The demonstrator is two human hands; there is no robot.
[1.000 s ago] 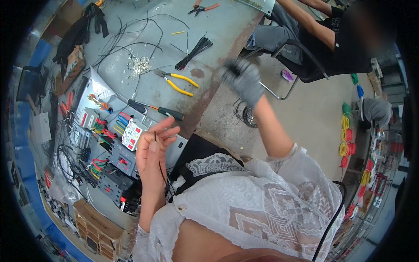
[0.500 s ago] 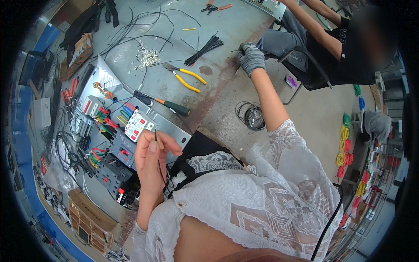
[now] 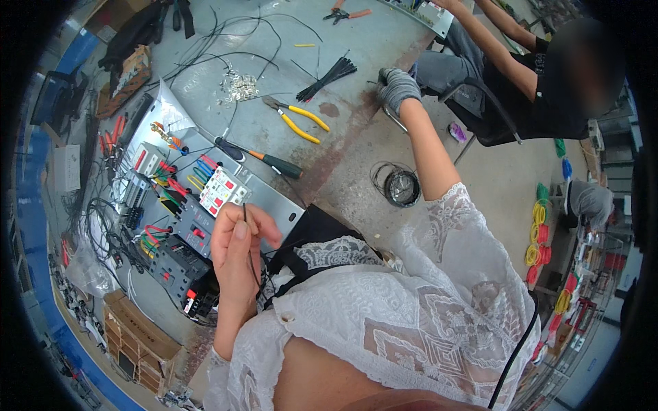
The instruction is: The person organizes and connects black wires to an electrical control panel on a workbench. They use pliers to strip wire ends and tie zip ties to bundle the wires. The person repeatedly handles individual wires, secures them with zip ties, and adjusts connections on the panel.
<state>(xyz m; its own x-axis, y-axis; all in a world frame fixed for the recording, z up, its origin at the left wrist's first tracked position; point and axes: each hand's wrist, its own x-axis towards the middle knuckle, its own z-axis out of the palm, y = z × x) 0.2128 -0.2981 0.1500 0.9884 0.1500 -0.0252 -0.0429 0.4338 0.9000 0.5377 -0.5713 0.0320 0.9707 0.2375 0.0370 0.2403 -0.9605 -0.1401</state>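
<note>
Over the grey table [image 3: 370, 41], farther out than a second ago: right hand [image 3: 396, 88], gloved in grey, now at the table's far edge, just past the bundle of black cable ties [image 3: 327, 77], arm stretched nearly straight. A second ago, nearer the body and blurred. Fingers curled downward against the edge; whether anything sits inside the glove, cannot tell.

Close to the chest, much as before: left hand [image 3: 238, 255], bare, thumb and forefinger pinched together on a thin black wire [image 3: 248, 240]. Upper end of the wire poking up just above the fingertips, the rest running down across the palm toward the black bag [image 3: 322, 229] at the lap. Thin, dark, slightly bowed, no colour marking to be seen.

Just beside that hand, on the left: metal panel [image 3: 271, 195] lying on the table, fitted with grey breakers [image 3: 179, 264] and bundles of red, green, yellow and blue wires. Beyond it, a black-handled screwdriver [image 3: 264, 159] with an orange collar, then yellow-handled pliers [image 3: 298, 118], both lying apart from either hand. On the floor near the right elbow, a coil of black wire [image 3: 401, 186]. Across the table, another person seated in dark clothes, arms on the tabletop.
</note>
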